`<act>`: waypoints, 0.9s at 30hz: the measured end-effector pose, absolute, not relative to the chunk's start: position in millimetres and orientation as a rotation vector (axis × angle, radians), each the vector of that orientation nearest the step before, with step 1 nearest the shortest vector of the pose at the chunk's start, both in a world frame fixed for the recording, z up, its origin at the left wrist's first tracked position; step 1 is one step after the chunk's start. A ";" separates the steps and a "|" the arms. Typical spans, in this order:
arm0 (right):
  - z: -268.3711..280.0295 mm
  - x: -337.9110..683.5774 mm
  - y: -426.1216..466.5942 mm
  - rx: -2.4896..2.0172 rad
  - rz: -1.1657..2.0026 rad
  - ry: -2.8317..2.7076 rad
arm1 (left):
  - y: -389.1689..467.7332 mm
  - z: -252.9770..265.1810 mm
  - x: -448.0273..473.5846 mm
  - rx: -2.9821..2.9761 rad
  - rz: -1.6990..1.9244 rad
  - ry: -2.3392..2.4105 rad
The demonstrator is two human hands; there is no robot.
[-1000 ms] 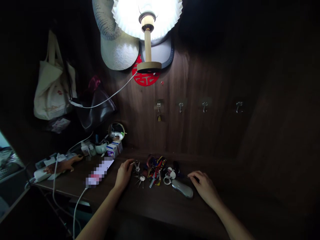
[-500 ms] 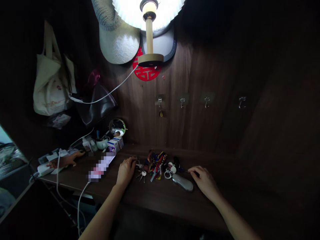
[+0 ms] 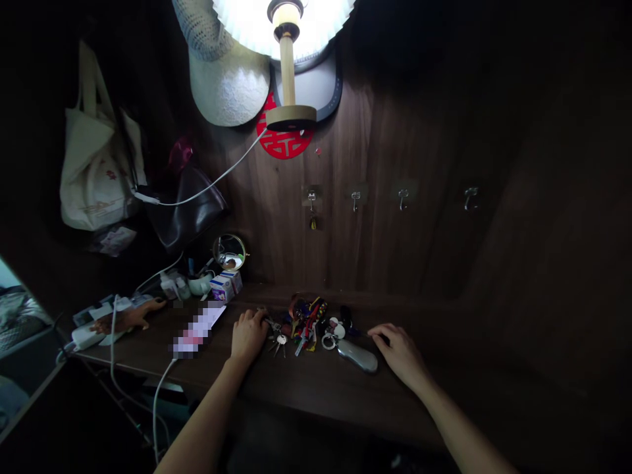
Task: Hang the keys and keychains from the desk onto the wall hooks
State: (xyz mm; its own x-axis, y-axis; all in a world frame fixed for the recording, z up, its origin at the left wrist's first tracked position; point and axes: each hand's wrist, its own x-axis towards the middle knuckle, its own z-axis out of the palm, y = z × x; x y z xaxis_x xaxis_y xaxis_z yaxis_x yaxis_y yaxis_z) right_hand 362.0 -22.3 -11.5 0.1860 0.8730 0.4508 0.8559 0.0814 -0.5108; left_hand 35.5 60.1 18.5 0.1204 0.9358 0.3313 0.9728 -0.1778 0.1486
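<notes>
Dark wooden shelf (image 3: pixel 306 388): silvery keys (image 3: pixel 281 340) splayed beside multicoloured cords (image 3: pixel 312 322).

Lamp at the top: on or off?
On: the lamp's pleated shade glows bright white, and the white cap beside it is lit.

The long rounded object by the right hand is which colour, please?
Silvery grey: the long object shows best in the head view.
</notes>
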 end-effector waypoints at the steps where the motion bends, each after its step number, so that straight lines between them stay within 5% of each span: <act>1: -11.4 362.1 -22.4 -1.745 0.037 -1.639 | 61.0 17.7 34.5 -2.240 -0.573 -1.982; 14: -14.7 361.5 -21.3 -1.709 -0.062 -1.631 | 63.8 18.3 24.5 -2.145 -1.874 -1.994; 21: 0.2 341.9 -28.7 -1.529 -0.101 -1.637 | 42.9 27.7 91.9 -2.449 -2.550 -1.994; 27: 12.2 309.1 -35.1 -1.382 0.001 -1.775 | 23.0 16.1 155.8 -2.513 -2.793 -1.857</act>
State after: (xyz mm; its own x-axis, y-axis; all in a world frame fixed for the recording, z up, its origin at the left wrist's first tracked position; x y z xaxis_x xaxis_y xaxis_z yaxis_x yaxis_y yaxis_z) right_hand 309.1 -35.1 12.2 -0.0133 0.7897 0.6133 0.7887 0.3853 -0.4790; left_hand 155.8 23.0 16.1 0.0406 0.9759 0.2145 -0.1796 -0.2040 0.9623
